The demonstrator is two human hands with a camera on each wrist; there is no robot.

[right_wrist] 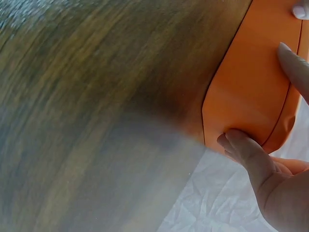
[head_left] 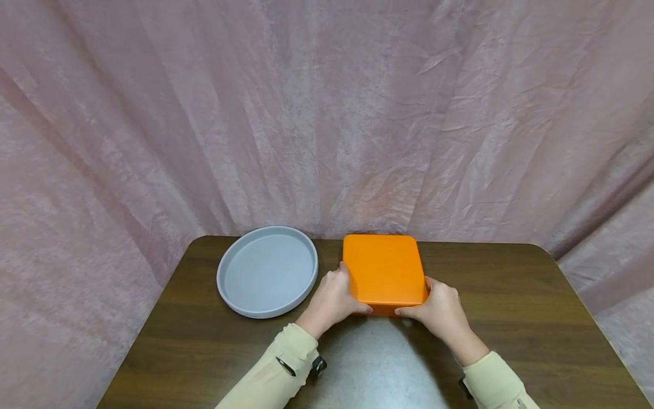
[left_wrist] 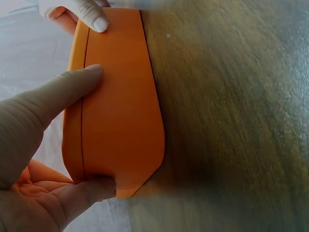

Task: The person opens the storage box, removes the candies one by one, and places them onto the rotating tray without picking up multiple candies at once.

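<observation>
An orange square box with rounded corners is at the table's far side, its smooth top facing up. A thin seam runs around its side below the top, like a lid line, plain in the left wrist view on the box's front wall. My left hand grips the near left corner, thumb on the front wall and fingers along the left side. At the near right corner my right hand holds the box the same way, its thumb across the seam. What is inside the box is hidden.
Left of the box lies a round, shallow grey tray with a low raised rim. The dark wooden table has rounded far corners. Pink curtain hangs right behind its far edge.
</observation>
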